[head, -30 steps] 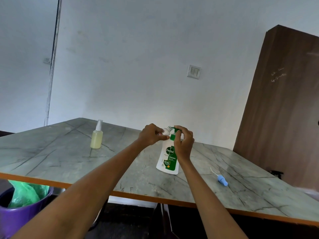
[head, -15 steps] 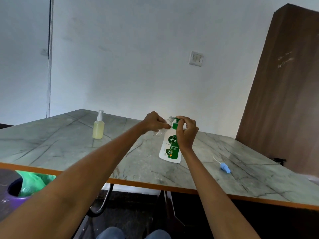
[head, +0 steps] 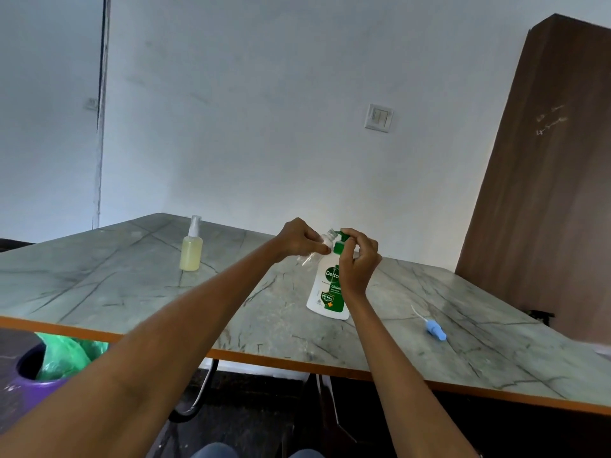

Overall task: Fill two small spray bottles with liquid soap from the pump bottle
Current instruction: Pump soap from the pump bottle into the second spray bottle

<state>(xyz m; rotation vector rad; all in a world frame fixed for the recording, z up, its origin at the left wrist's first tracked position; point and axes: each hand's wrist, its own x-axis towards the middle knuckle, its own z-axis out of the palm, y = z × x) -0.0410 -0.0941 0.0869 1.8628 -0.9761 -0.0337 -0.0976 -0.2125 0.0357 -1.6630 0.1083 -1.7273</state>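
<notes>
Two bare forearms reach from the near edge of a grey, marble-patterned tabletop (head: 99, 292) trimmed in orange, meeting over a white pump bottle (head: 325, 292) of liquid soap with a green label. The bottle stands upright a little back from the near edge, roughly midway along it. The right hand (head: 358, 259) is curled around the green pump head (head: 340, 241), fingers bent over its top. The left hand (head: 299, 241) pinches a small clear spray bottle (head: 314, 252), uncapped and tilted, its open mouth held up against the pump's spout; whether any soap is inside cannot be told. Toward the right end of the tabletop, well apart from the pump bottle, a blue spray cap (head: 434, 330) with a thin white tube lies on its side. Farther back toward the left far corner, a second small spray bottle (head: 191, 247) stands upright with its white sprayer on, filled with pale yellow liquid. Below the near left edge sits a purple bin (head: 29, 378) lined with a green bag. Beyond the tabletop are a white wall with a switch plate (head: 378, 118) and, at right, a brown wooden cabinet (head: 545, 193).
</notes>
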